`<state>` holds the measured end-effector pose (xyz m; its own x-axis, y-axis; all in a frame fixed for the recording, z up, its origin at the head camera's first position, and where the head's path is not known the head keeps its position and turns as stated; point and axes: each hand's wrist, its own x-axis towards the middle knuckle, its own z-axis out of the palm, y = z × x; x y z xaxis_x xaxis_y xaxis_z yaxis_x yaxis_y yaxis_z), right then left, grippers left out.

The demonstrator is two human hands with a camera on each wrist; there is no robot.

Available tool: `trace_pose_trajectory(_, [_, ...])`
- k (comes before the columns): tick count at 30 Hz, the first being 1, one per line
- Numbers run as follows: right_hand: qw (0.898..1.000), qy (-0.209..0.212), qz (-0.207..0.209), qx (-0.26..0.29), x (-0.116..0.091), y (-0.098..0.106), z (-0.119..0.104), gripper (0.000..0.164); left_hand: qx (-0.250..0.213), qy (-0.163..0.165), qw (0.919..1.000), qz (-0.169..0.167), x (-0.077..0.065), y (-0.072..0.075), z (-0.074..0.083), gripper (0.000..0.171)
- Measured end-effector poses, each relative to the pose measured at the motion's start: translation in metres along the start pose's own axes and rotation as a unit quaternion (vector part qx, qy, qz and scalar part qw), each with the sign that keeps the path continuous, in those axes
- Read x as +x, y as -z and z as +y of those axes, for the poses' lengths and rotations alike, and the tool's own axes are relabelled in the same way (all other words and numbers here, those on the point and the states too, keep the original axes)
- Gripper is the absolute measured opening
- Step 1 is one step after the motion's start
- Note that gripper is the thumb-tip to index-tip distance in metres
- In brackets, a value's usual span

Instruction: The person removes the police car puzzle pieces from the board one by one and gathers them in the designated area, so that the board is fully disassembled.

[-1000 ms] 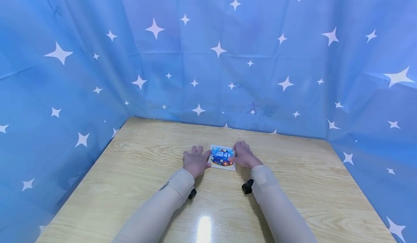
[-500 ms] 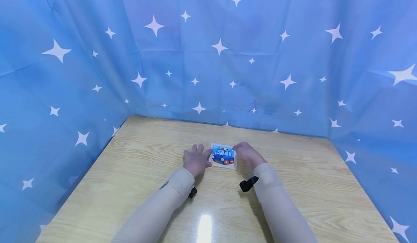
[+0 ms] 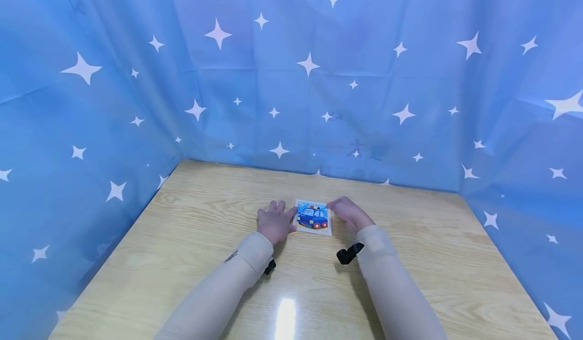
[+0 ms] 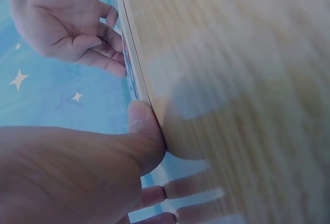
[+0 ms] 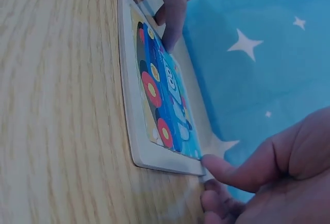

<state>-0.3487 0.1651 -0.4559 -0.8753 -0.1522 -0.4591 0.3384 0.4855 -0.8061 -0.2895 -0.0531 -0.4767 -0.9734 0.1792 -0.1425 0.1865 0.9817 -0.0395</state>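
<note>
A wooden picture puzzle [image 3: 313,218] with a blue cartoon police car and a pale raised border lies flat on the wooden table [image 3: 227,289]. At its left side rests my left hand [image 3: 274,223], fingers spread; thumb and index finger touch that edge, as the right wrist view shows from across the board. My right hand [image 3: 349,213] is at the far right corner. In the right wrist view one fingertip of this right hand [image 5: 278,177] touches the corner, its other fingers loosely bent beside it. The picture is barely visible edge-on in the left wrist view.
A blue curtain [image 3: 255,87] with white stars encloses the table at the back and sides. Black wrist cameras sit under both forearms; the right one [image 3: 349,254] hangs close over the table. Light glares on the near tabletop [image 3: 285,317].
My right thumb, earlier laid over the car picture, has drawn back, and the right hand has shifted slightly right to the corner. My left hand stays against the left edge.
</note>
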Motion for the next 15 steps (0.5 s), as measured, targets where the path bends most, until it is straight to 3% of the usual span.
trace_pose_trajectory(11, [1.0,0.008,-0.003,0.005,0.003,0.004,0.01,0.045,0.011,-0.001,0.9999,-0.011,0.005,-0.003,0.002,0.065])
trace_pose_trajectory(15, [1.0,0.029,0.004,0.0,0.004,0.002,0.012,0.044,0.005,-0.004,0.9999,-0.013,0.005,-0.004,0.001,0.065])
